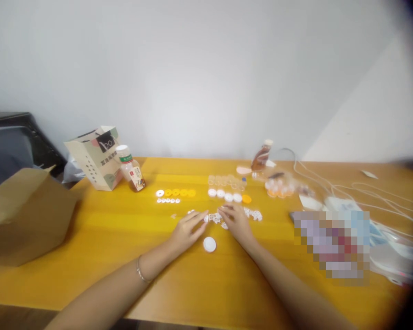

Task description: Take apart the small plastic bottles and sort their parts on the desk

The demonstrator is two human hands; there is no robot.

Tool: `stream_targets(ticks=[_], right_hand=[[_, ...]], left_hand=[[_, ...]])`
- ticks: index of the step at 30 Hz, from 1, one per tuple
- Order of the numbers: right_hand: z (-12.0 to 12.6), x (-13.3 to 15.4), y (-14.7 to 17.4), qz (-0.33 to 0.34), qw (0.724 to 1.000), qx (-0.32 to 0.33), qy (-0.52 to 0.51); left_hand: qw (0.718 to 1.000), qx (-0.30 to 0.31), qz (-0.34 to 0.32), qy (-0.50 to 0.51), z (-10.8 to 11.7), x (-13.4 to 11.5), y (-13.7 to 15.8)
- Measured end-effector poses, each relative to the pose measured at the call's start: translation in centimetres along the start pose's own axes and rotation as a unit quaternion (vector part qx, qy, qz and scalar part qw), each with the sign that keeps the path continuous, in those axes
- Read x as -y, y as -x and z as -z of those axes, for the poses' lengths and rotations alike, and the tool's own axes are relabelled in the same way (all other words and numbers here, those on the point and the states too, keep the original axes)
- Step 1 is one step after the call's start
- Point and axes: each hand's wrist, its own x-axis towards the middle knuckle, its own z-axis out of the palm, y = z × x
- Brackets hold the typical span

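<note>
My left hand [186,232], a bracelet on its wrist, lies over the table with fingers stretched out and thumb apart. Its fingertips are at the left end of a cluster of small white openwork pieces [214,218]. From the other side my right hand [237,222] reaches the same cluster, fingers spread and slightly bent. Blur hides whether either hand touches a piece. More white openwork pieces [253,214] lie just beyond my right hand. A round white lid-like disc [209,244] sits between my forearms.
Behind the hands stand rows of yellow rings [176,192], white discs [224,195] and clear rings [223,180]. Left are a paper bag [94,160], a drink bottle [131,169] and a cardboard box [27,215]. Right are a brown bottle [261,156], orange-white pieces [279,188] and cables [316,172].
</note>
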Motion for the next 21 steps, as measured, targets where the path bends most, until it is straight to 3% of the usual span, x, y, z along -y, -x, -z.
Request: stream_targets(ticks=[8,15,21], right_hand=[[1.2,2.1,0.0,-0.001,0.997,-0.014,-0.078],[2.3,6.5,1.9,0.016,0.971,0.071,-0.229],[2.0,6.5,2.4,0.006,0.968,0.091,-0.232]], left_hand=[[0.999,0.012,0.028,0.031,-0.1,-0.6,-0.2],[0.995,0.047,0.039,0.082,0.1,-1.5,-0.6],[0.993,0.038,0.069,0.091,-0.3,-1.4,-0.2]])
